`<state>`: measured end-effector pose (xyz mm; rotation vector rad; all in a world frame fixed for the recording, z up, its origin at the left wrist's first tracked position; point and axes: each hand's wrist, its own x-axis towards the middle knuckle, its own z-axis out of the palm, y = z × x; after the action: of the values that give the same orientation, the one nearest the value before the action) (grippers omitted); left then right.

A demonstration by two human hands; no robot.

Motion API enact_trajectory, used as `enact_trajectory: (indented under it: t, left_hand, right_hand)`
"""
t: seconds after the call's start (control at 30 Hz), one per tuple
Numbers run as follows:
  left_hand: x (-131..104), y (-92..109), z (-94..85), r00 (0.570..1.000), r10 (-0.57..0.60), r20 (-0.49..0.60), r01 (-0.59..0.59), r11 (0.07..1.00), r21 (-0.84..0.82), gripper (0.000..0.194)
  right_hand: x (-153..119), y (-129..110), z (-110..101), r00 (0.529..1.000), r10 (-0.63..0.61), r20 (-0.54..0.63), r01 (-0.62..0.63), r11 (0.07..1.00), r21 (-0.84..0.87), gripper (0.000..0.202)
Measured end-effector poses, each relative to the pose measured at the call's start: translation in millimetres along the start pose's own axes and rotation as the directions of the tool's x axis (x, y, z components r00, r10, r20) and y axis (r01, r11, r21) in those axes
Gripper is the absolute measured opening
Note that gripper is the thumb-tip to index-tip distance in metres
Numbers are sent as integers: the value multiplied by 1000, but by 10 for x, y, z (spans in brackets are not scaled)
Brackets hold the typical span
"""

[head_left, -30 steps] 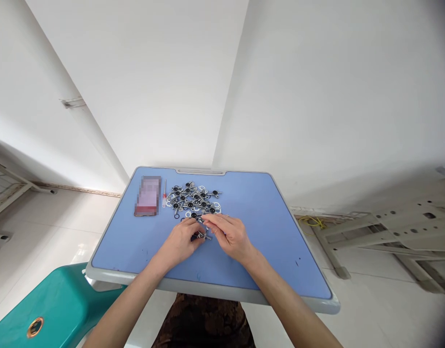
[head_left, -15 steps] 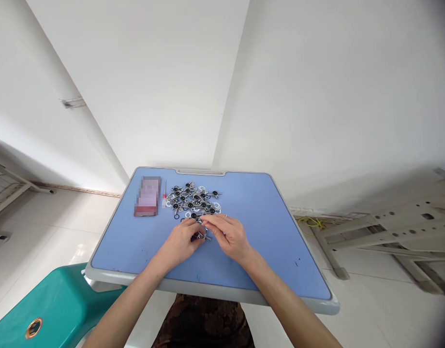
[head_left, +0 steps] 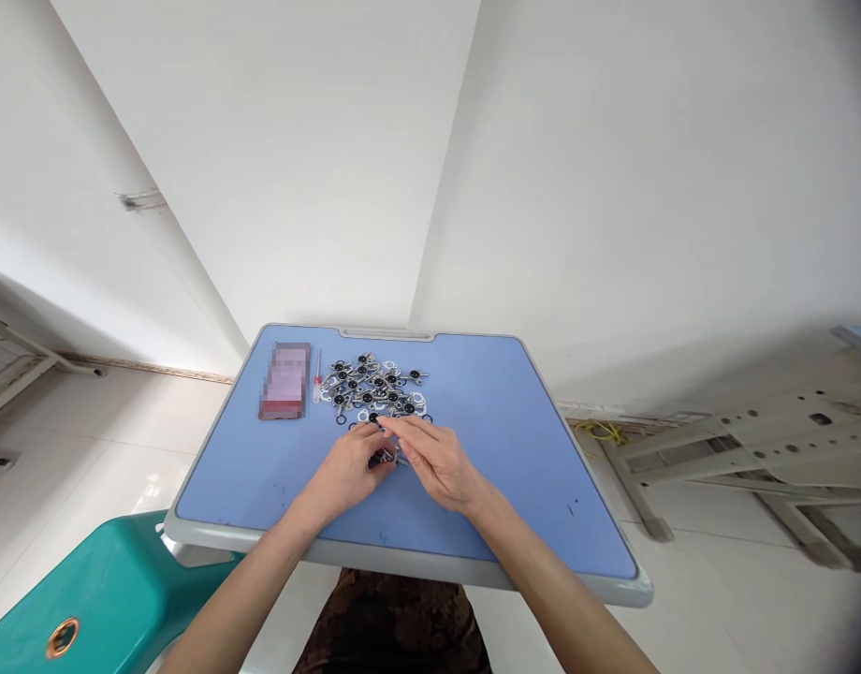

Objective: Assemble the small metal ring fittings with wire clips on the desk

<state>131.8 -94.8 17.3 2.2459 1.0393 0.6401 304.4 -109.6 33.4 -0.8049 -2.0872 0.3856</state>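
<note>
My left hand (head_left: pixel 352 467) is closed round a small metal part (head_left: pixel 386 457) near the middle of the blue table (head_left: pixel 262 482). Just right of it is my right hand (head_left: pixel 437 461), its fingers pressed together and pointing left over the left fingertips; whatever they may hold is hidden. Beyond both hands lies a pile of metal parts with round black discs (head_left: pixel 379 382), mixed with black rings (head_left: pixel 341 420) and white gaskets. A screwdriver with a red and clear handle (head_left: pixel 317 384) lies left of the pile.
A phone-like flat object (head_left: pixel 285 381), partly pixelated, lies at the table's left. A green stool (head_left: pixel 114 585) stands at the lower left. White walls rise behind the table. Pale metal frames stand on both sides, with a yellow cord (head_left: pixel 603 432) on the floor at right.
My right hand has shifted slightly left, its fingers now further over the left fingertips. My left hand stays in place around the metal part.
</note>
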Motion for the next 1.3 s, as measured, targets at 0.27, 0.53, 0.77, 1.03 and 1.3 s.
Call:
enact_trajectory:
  t: [0.27,0.53,0.77,1.03,1.3]
  left_hand:
    - [-5,-16,19,1000,-4,3,3,1000,31,10]
    - [2,-24,25,1000,-10,-3,10,1000,12,12]
    - [-2,-27,20,1000,-12,3,12,1000,21,11]
    - [-2,-4,4,1000,-13,9,13,999,49,10]
    - [-1,0,19,1000,-13,-4,14,999,38,10]
  right_hand:
    - [2,63,21,967,94,-238,-112,992,-61,10]
    - [-17,44,46,987,30,-156,-30,1000,4,25]
    - [-15,45,23,963,76,-259,-88,996,-34,16]
    - [-47,93,103,958,-26,-287,-57,959,-277,4]
    - [-39,29,69,989,-49,-140,10,965,-263,27]
